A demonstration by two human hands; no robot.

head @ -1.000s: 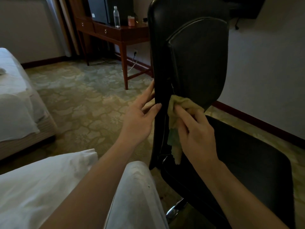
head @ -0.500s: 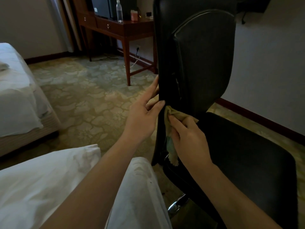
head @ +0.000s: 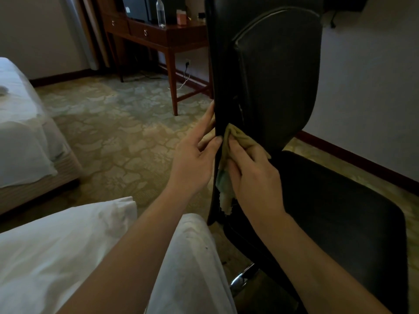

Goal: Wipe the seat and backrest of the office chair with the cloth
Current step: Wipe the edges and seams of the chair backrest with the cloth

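Pressing cloth against the lower part of the backrest, near its left edge: right hand, fingers curled over the bunched fabric, thumb pinning it from the side. The cloth is yellowish. Its top fold shows above the fingertips, and a frayed tail hangs below the palm, ending just above the gap between backrest and seat.

Left hand: fingers straight and close together, laid along the backrest's left edge. The thumb tip touches that edge just beside the cloth. It holds nothing.

Chair: black, backrest upright and seen nearly edge-on. The seat extends to the right below it. A chrome part of the base is visible under the seat. Both forearms reach in from the bottom of the view, over a white trouser leg.

Surroundings: white bedding lower left, bed at far left, patterned carpet between. A wooden desk stands behind the chair with a clear bottle upright on it.
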